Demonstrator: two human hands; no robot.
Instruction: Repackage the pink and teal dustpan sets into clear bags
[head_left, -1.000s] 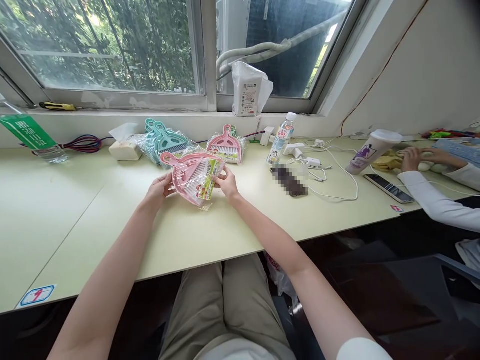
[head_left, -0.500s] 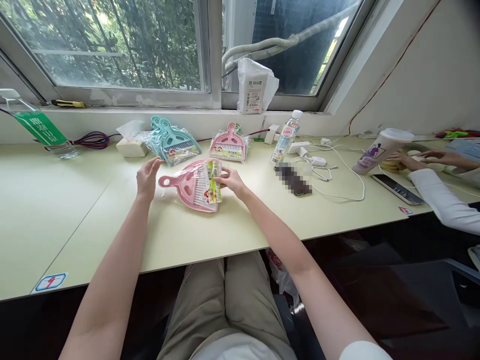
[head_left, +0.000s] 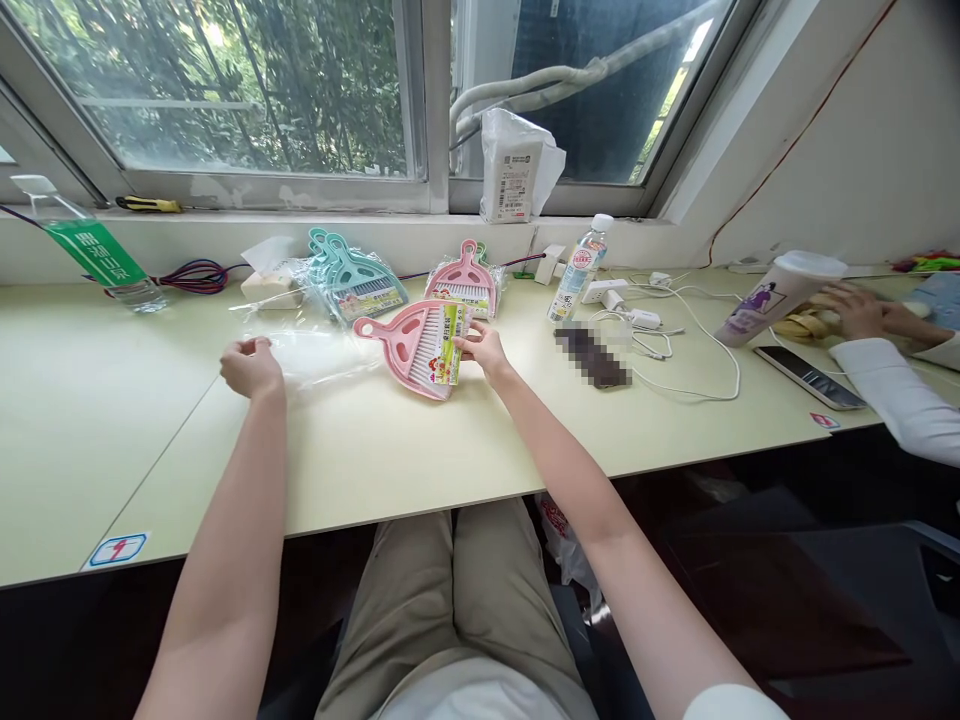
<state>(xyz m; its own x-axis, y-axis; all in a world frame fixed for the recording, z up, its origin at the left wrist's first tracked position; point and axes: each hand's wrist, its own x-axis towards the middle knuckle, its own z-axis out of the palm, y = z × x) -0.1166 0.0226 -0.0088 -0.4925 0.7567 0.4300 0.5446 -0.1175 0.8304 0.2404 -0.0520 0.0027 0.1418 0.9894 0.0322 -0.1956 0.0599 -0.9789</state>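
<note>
My right hand [head_left: 484,350] grips the right side of a pink dustpan and brush set [head_left: 411,355], fingers over its green-and-yellow label card [head_left: 448,345]. The set is tilted just above the table, its handle pointing left. My left hand [head_left: 253,368] is closed on a clear plastic bag [head_left: 322,352], which stretches rightward to the dustpan's handle. Behind lie teal dustpan sets [head_left: 352,280] in clear wrapping, and a wrapped pink set [head_left: 465,280] with a bit of green behind it.
A bottle [head_left: 581,268], a pixelated dark object [head_left: 592,357], white cables [head_left: 697,395] and a tilted cup [head_left: 780,295] stand or lie rightward. A phone [head_left: 808,378] lies near another person's sleeve [head_left: 900,390]. A green-labelled bottle [head_left: 94,250] and tissue pack [head_left: 271,280] are at left.
My left hand has moved left, drawing the clear bag off the pink dustpan set. My right hand and the set have shifted slightly right and away from me.
</note>
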